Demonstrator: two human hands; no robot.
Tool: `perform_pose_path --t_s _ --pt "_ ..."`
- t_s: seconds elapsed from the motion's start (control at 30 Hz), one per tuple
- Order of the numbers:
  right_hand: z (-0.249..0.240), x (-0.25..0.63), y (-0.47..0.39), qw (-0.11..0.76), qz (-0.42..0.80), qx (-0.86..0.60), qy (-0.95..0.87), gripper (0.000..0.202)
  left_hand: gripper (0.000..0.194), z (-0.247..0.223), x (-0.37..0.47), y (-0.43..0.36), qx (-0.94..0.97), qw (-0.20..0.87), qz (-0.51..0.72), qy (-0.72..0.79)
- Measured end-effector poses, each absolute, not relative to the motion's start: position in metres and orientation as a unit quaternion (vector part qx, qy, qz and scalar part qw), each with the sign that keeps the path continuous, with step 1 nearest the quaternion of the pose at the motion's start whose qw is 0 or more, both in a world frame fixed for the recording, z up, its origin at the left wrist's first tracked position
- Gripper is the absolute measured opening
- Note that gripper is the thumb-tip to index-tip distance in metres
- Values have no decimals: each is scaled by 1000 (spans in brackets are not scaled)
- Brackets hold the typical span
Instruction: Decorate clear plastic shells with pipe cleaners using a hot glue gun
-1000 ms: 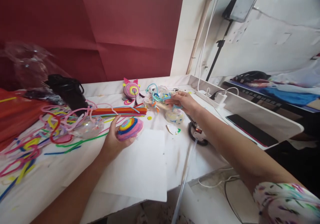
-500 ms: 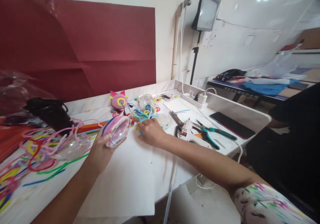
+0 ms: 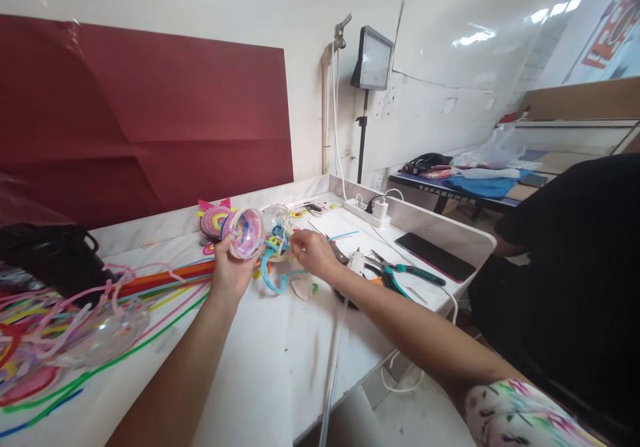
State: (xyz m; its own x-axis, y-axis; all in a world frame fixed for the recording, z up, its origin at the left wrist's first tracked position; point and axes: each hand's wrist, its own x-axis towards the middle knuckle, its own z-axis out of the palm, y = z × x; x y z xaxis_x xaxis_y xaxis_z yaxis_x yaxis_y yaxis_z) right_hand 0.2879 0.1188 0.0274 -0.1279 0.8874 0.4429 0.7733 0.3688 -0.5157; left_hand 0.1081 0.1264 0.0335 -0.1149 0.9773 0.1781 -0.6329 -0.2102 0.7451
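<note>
My left hand (image 3: 233,272) grips a clear plastic half-ball (image 3: 247,235) lined with pink and purple, its open side turned toward me. To the right of it, my right hand (image 3: 315,254) has its fingers pinched together at a tangle of blue and pale pipe cleaners (image 3: 273,272). What those fingertips hold is hidden. Behind the tangle sits another clear plastic ball piece (image 3: 276,217). A round pink and yellow figure with pointed ears (image 3: 215,217) stands behind my left hand, partly covered by the half-ball.
Loose coloured pipe cleaners (image 3: 55,330) and a clear plastic shell (image 3: 107,334) lie on the left. At right are a white glue gun (image 3: 357,261), green-handled pliers (image 3: 420,274), a phone (image 3: 435,256) and a power strip (image 3: 379,219). A person in black (image 3: 565,287) is beyond the table's right edge.
My left hand has moved right with the half-ball, turning its opening toward me. My right hand has risen slightly, and the blue pipe cleaners have shifted. The view has swung right.
</note>
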Motion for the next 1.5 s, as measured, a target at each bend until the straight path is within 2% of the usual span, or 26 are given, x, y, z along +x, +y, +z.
perform_pose_path --t_s 0.2,0.3,0.43,0.7,0.8,0.9,1.0,1.1,1.2,1.3,1.5 --pt "26 290 162 385 128 -607 -684 9 30 21 117 132 336 578 694 267" --pt "25 286 163 408 159 -576 -690 16 34 15 121 133 355 573 681 287" --pt "25 286 154 460 204 -533 -680 13 46 9 124 134 371 561 676 300" --pt "39 292 140 549 333 -447 -623 19 58 -5 126 143 360 545 673 346" --pt "55 302 134 620 346 -393 -584 25 59 -7 126 145 358 540 673 355" --pt "79 319 124 710 314 -329 -538 30 59 -7 126 145 357 537 672 363" --pt "109 343 109 786 222 -277 -507 24 60 -7 127 145 356 536 670 370" --pt "141 369 87 845 107 -227 -473 19 57 -5 127 145 356 539 668 371" --pt "162 385 63 876 43 -170 -449 20 51 1 125 142 356 545 666 364" --pt "162 387 42 863 46 -172 -472 22 49 12 122 137 362 556 660 352" --pt "130 370 23 746 127 -291 -585 17 51 37 112 118 383 561 653 334"
